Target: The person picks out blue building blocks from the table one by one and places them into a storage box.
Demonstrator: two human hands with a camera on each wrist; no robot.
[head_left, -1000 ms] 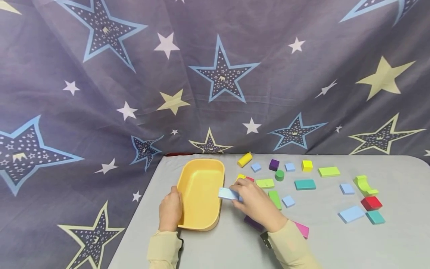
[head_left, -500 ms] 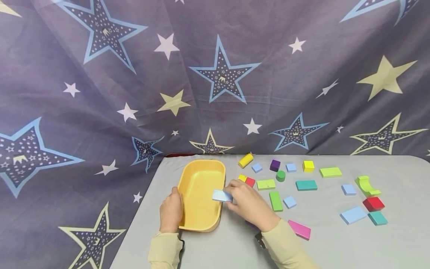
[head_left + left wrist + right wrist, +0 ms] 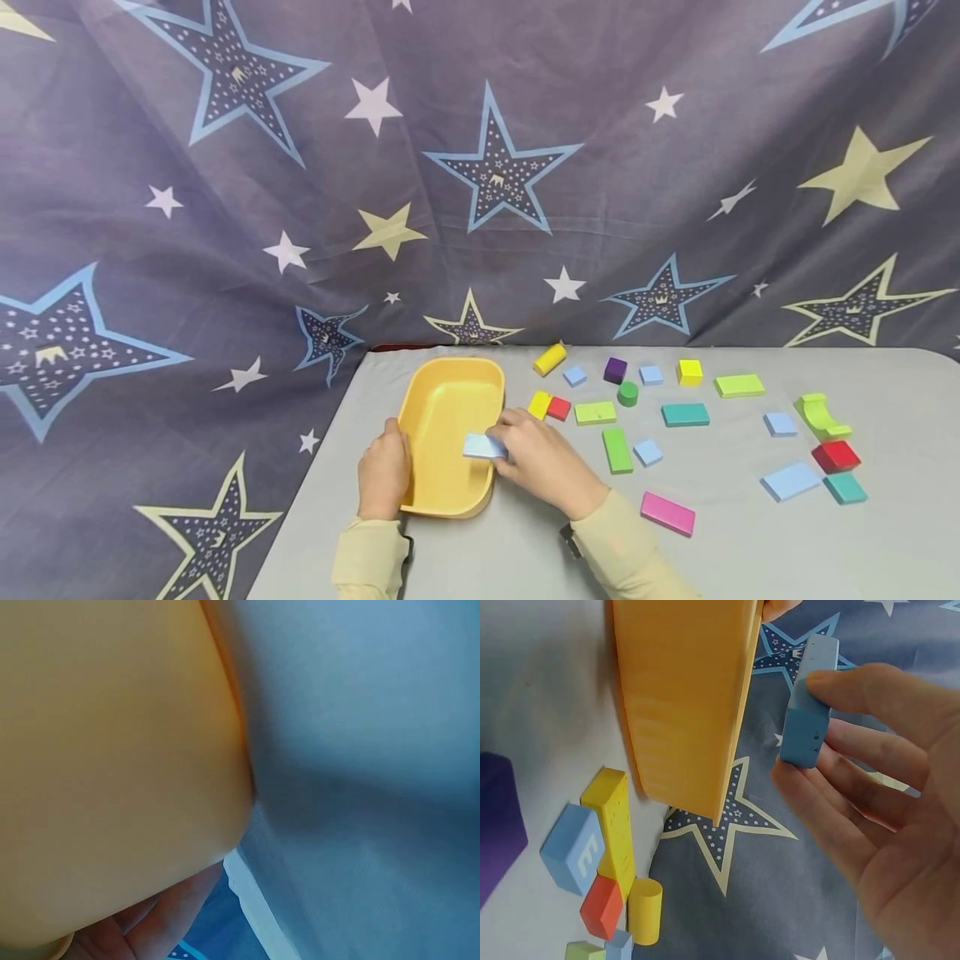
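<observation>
A light blue block (image 3: 483,447) is pinched between the thumb and fingers of the right hand (image 3: 536,457), over the right side of a yellow tray (image 3: 450,400). In the right wrist view the thumb presses one face of the blue block (image 3: 810,705), while fingers of the right hand (image 3: 877,765) hold the other side. The left hand (image 3: 383,471) grips the tray's left rim near its front. The left wrist view shows the tray wall (image 3: 127,765) close up, with fingers of the left hand (image 3: 150,922) partly hidden behind it.
Loose blocks lie right of the tray, among them a red block (image 3: 558,407), a green block (image 3: 617,451) and a pink block (image 3: 667,514). A yellow cylinder (image 3: 550,358) lies behind them. A purple block (image 3: 499,825) shows in the right wrist view. Starred fabric hangs behind.
The right hand has carried the light blue block left, from the tray's right rim to over its inside. Yellow, red and pink blocks have come out from behind that arm. The left hand keeps its grip.
</observation>
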